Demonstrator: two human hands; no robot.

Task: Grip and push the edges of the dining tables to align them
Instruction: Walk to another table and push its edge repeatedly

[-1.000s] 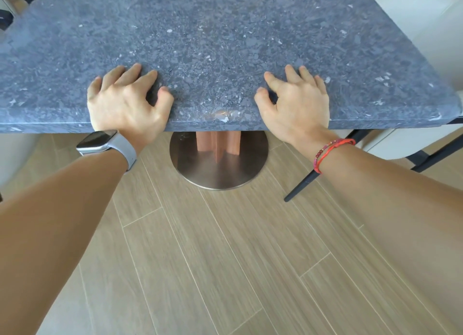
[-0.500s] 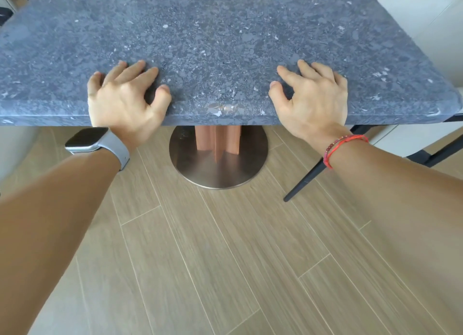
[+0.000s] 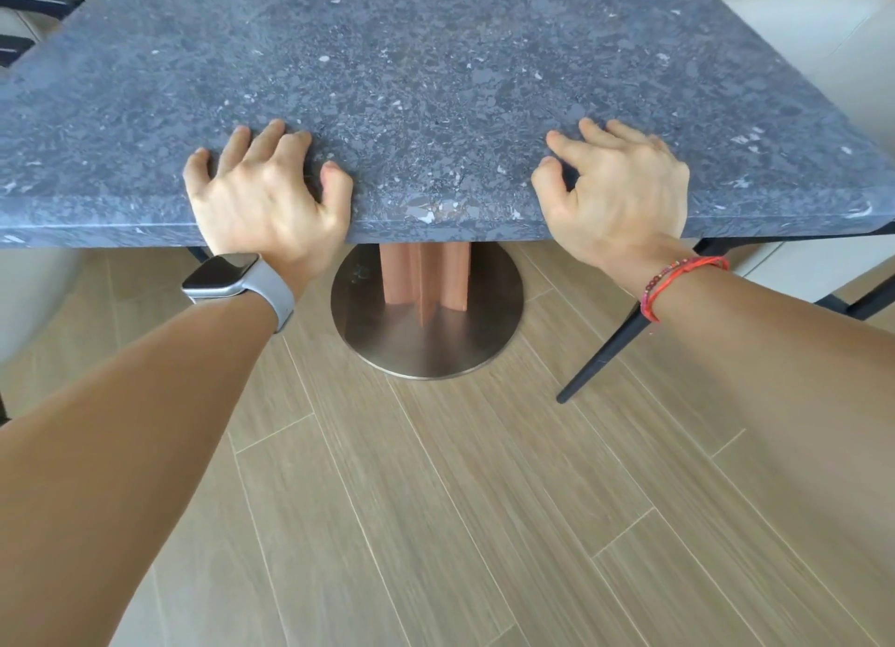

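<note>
A dark grey speckled stone dining table fills the upper half of the view; only this one table shows. Its near edge runs across at mid-height. My left hand, with a grey watch on the wrist, lies over that edge left of centre, fingers curled on the top and the heel against the rim. My right hand, with a red bracelet on the wrist, presses the same edge right of centre in the same way. Both thumbs lie on the top surface.
Under the table stands a copper-coloured pedestal on a round steel base. A pale chair with black legs sits close at the right, another pale seat at the left. Wood-look plank floor lies below.
My right hand has slid to the right along the near edge, widening the gap between the hands. My left hand has stayed on the edge.
</note>
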